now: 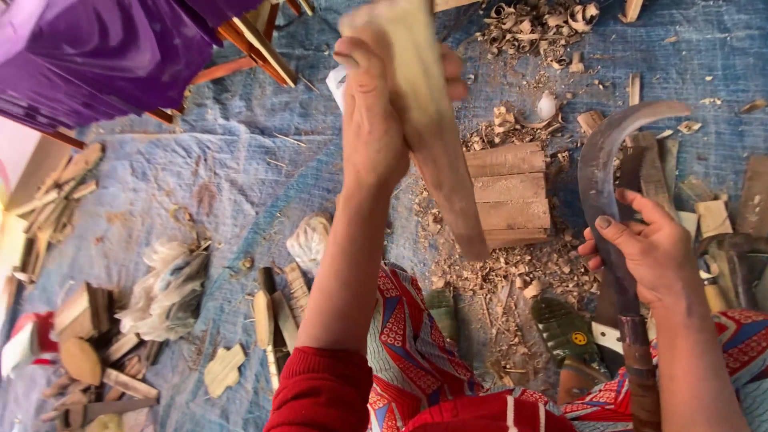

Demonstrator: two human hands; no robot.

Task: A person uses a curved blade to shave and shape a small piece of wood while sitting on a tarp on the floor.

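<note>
I see my left hand [372, 120] wrapped tight round the upper part of a pale wood stick [432, 120], most of its length running down below the fist; its lower end hangs just above the slatted block [509, 194]. Right of the block, my right hand [648, 252] is clenched on a curved blade [602, 172], whose tip arcs up past the block's far edge.

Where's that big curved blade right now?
In the head view the curved blade is on the right, gripped by the right hand, just right of the wooden block.
</note>
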